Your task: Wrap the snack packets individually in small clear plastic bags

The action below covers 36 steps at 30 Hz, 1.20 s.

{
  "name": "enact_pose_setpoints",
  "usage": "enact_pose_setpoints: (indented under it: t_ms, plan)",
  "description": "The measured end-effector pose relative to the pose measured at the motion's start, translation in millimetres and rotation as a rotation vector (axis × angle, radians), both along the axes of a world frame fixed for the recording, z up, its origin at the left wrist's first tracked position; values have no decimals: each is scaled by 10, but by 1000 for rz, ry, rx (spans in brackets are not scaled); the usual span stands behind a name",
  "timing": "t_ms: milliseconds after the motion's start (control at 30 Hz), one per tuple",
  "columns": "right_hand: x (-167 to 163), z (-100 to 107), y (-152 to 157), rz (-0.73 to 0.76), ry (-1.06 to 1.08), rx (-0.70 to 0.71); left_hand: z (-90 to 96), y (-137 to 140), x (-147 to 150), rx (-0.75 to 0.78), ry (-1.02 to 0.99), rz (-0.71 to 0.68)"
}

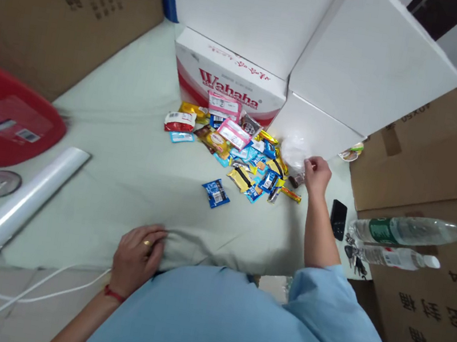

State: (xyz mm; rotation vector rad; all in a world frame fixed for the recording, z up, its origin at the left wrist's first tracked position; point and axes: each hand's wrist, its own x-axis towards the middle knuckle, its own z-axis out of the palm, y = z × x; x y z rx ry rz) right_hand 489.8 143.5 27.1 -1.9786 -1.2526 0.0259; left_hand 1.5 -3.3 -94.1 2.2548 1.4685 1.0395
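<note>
My right hand is closed in a pinch at the edge of a clear plastic bag, beside the heap of snacks. Small wrapped snacks in blue, yellow, pink and brown lie piled in front of the Wahaha box. One blue snack packet lies apart from the heap, closer to me. My left hand, with a ring and a red wrist band, rests on the near edge of the cloth-covered table. Its fingers lie on the cloth with nothing visible in them. A small dark brown packet sits just below the bag.
The white Wahaha box and white panels stand behind the heap. On the right are a phone, keys, two water bottles and cardboard boxes. A plastic film roll and a red object are left.
</note>
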Motion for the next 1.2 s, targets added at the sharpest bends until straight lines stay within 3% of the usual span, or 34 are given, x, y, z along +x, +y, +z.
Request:
enact_pose_setpoints:
  t_ms: [133, 233, 333, 433, 500, 767, 900, 1000, 1100, 1200]
  plan:
    - [-382, 65, -527, 152, 797, 150, 191, -1, 97, -173, -230, -31]
    - [-941, -124, -912, 270, 1206, 9, 415, 82, 366, -411, -388, -107]
    - [-1545, -375, -1206, 308, 1342, -173, 581, 237, 734, -731, -672, -146]
    - [-1930, -522, -1386, 357, 1236, -266, 603, 408, 1016, -1070, -1030, -133]
    - [-2003, -550, -1433, 389, 1098, -275, 558, 483, 1109, -1127, -1071, -134]
    - [-1601, -566, -1527, 383, 765, -191, 397, 481, 1021, -985, -1090, 58]
    - [-1642, -502, -1623, 661, 315, -49, 427, 424, 1019, -942, -1027, 122]
    - [-1756, -468, -1566, 858, 9, -189, 462, 403, 1051, -948, -987, 125]
    - [-1775, -506, -1461, 898, 6, -285, 500, 406, 1054, -952, -975, 137]
    - [-1720, -555, -1442, 858, 178, -217, 529, 405, 1037, -947, -975, 161]
